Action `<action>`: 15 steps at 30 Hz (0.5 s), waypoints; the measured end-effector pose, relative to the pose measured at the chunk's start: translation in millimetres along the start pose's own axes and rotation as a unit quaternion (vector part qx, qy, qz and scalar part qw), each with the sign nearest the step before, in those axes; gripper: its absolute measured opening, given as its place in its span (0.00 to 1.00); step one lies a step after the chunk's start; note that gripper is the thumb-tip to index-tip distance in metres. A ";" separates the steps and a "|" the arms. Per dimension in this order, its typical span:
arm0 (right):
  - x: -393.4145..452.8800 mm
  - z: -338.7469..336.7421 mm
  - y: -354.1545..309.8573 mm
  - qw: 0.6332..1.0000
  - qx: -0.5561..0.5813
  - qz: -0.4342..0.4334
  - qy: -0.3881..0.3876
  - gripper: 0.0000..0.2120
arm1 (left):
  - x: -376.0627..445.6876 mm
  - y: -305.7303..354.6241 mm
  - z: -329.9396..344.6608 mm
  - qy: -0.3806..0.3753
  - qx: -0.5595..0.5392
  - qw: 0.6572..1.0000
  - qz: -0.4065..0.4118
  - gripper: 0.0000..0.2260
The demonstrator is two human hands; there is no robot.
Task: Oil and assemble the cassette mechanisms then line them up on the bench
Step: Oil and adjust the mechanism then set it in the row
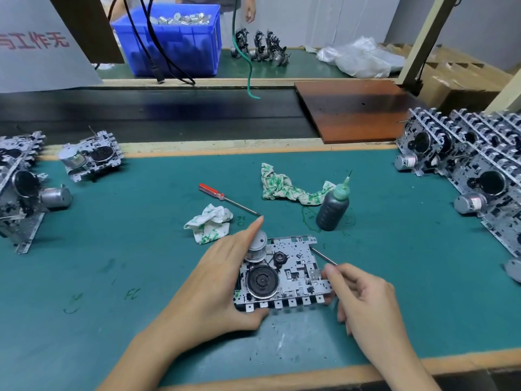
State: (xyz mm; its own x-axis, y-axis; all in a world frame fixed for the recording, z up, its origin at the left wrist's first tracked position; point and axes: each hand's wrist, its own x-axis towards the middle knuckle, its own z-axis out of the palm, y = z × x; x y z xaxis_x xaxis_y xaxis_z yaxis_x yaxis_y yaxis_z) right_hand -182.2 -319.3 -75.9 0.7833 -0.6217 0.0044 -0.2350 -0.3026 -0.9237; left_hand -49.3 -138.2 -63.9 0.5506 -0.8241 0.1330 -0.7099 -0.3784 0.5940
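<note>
Steadying the silver stamped-metal cassette mechanism [284,275] low over the green bench [112,263] — left hand [222,280] gripping its edge, right hand [363,297] pinching a thin metal probe [324,255] — keep the tip clear of the black flywheel [262,281].

This is a small electronics assembly workshop. A green-matted tabletop [112,249] carries rows of metal cassette mechanisms [473,170], an oil bottle [332,210], a red-handled screwdriver [222,197] and stained rags [284,187]. Beyond a dark conveyor belt [169,114] stands a blue crate [174,43] filled with small motors.
</note>
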 end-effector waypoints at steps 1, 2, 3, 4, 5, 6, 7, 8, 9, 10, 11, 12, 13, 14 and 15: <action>0.1 -0.2 0.0 1.000 -0.001 0.000 0.001 0.12 | 0.5 -0.8 -0.3 -0.001 0.007 1.000 0.001 0.50; 0.2 -0.3 -0.2 1.000 -0.003 0.000 0.001 0.13 | 0.3 -2.6 -1.5 -0.005 0.008 1.000 0.001 0.51; 0.0 -0.6 -0.2 1.000 -0.004 -0.001 0.001 0.13 | -0.2 -4.3 -3.0 -0.014 0.004 1.000 0.001 0.53; -0.1 -0.6 -0.5 1.000 -0.005 -0.002 0.002 0.14 | -1.0 -6.1 -4.6 -0.022 -0.003 1.000 0.002 0.54; -0.3 -0.7 -0.8 1.000 -0.007 -0.003 0.003 0.14 | -1.9 -7.5 -5.9 -0.027 -0.011 1.000 0.002 0.55; -0.6 -0.7 -1.0 1.000 -0.008 -0.004 0.004 0.14 | -2.5 -8.3 -6.6 -0.026 -0.014 1.000 0.002 0.55; -0.7 -0.8 -1.2 1.000 -0.009 -0.004 0.005 0.14 | -2.8 -8.4 -6.9 -0.022 -0.014 1.000 0.002 0.55; -0.8 -0.9 -1.2 1.000 -0.008 -0.003 0.004 0.14 | -3.0 -7.8 -6.6 -0.019 -0.014 1.000 0.003 0.55; -0.7 -1.0 -1.3 1.000 -0.007 -0.003 0.002 0.15 | -2.9 -6.9 -6.2 -0.017 -0.016 1.000 0.004 0.55; -0.6 -0.9 -1.3 1.000 -0.007 -0.002 0.001 0.15 | -2.9 -6.0 -5.7 -0.015 -0.017 1.000 0.005 0.55; -0.6 -0.9 -1.3 1.000 -0.007 -0.002 0.001 0.15 | -2.9 -4.9 -5.2 -0.009 -0.019 1.000 0.006 0.55; -0.7 -0.7 -1.3 1.000 -0.009 -0.001 0.001 0.16 | -2.6 -4.1 -5.3 -0.002 -0.024 1.000 0.005 0.54; -0.8 -0.5 -1.1 1.000 -0.012 -0.002 0.002 0.16 | -2.2 -3.4 -5.6 0.003 -0.030 1.000 0.003 0.53; -0.6 -0.4 -0.5 1.000 -0.016 -0.006 0.004 0.16 | -1.5 -2.8 -6.0 0.004 -0.035 0.999 0.001 0.52; -0.6 -0.4 0.1 1.000 -0.021 -0.010 0.007 0.17 | -0.7 -2.3 -6.4 -0.001 -0.038 0.999 0.002 0.51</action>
State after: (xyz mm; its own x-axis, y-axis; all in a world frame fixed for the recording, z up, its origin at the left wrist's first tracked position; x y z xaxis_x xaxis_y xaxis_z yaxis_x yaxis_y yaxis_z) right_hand -182.9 -319.3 -75.9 0.7804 -0.6246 0.0281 -0.2434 -0.3448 -0.9066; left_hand -45.3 -134.1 -60.3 0.5479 -0.8258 0.1339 -0.6763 -0.3430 0.6519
